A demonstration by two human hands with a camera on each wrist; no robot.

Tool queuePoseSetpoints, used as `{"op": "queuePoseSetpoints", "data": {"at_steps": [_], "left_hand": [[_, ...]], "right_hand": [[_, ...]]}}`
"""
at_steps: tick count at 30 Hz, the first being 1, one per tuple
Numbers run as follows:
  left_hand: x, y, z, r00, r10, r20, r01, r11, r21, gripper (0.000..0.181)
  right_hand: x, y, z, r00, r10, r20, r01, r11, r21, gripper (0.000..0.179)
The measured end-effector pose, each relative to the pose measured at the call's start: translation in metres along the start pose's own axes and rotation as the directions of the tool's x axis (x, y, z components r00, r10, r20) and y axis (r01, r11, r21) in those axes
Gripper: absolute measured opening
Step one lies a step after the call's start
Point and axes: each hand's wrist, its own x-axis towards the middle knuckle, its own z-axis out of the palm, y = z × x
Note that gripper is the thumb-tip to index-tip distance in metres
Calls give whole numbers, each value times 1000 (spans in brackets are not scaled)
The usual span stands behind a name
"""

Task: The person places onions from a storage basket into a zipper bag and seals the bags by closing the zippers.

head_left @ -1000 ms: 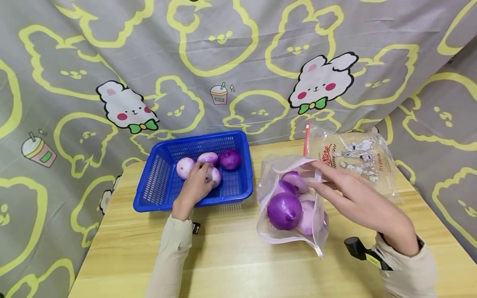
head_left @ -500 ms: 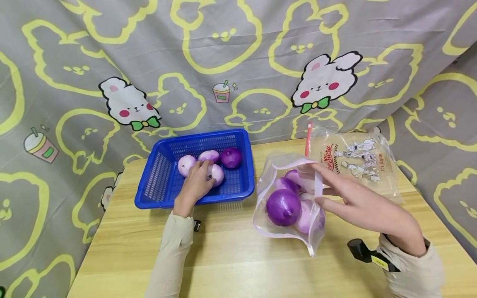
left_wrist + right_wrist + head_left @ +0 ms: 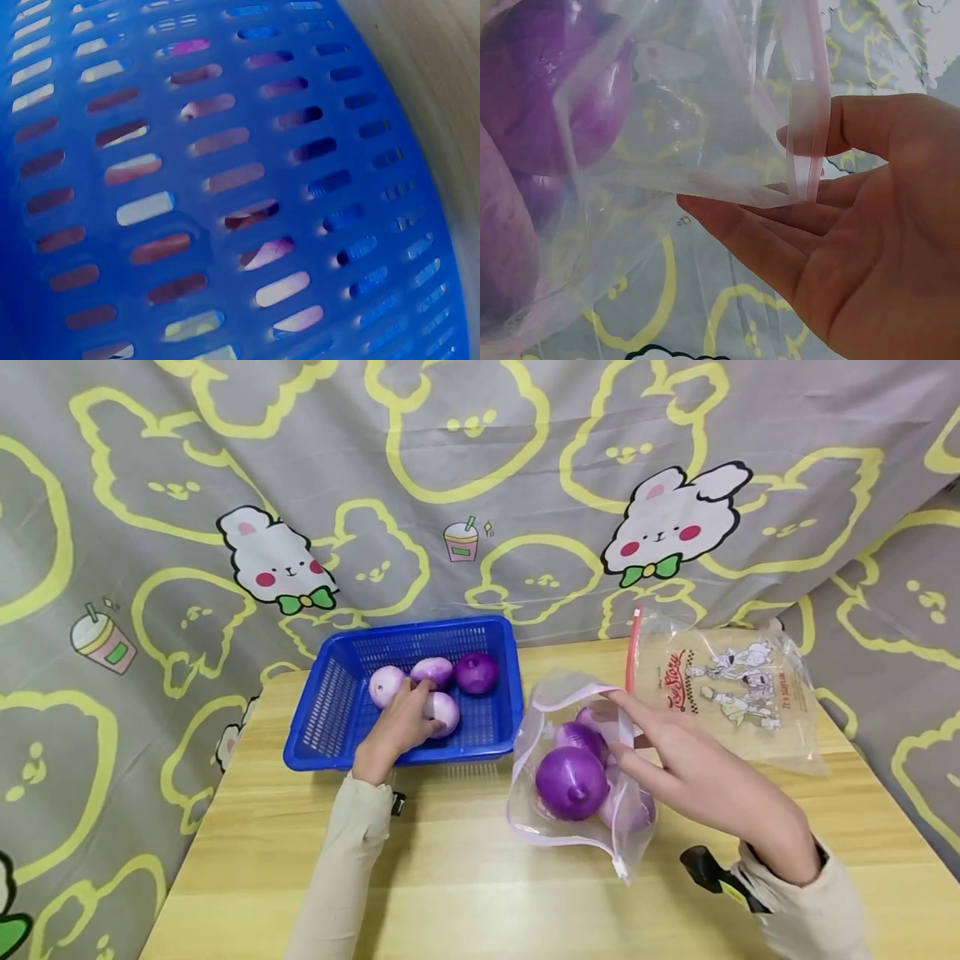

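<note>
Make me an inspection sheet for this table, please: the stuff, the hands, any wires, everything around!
Surface: wood-look table, no spills seen.
Things in use: blue basket with three pale onions and one dark purple onion; open see-through bag with more onions, count unclear.
Clutter: printed bag with a red edge, lying flat toward the back right.
Hands: left hand grips the front pale onion in the basket; right hand holds the open bag's edge.
Cables: nothing seen.
Surroundings: grey cloth with yellow outlines and white bunnies behind the table.
</note>
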Motion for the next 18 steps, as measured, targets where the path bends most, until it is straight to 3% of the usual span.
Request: {"op": "queuePoseSetpoints", "data": {"at_steps": [5, 12, 15, 18], "left_hand": [[-2, 0, -1, 998, 60, -33, -60, 998, -19, 55], [-7, 3, -3, 982, 97, -165, -108, 992, -60, 58], [-11, 6, -7, 969, 105, -225, -123, 990, -68, 62], [-16, 9, -10, 944, 142, -299, -166, 985, -57, 62]], "right_hand": [[4, -4, -4, 999, 38, 29, -38, 999, 9, 58], [5, 1, 0, 1000, 15, -15, -14, 999, 37, 57], [6, 4, 2, 999, -16, -37, 18, 998, 56, 56], [8, 4, 3, 998, -26, -50, 31, 996, 86, 56]]}}
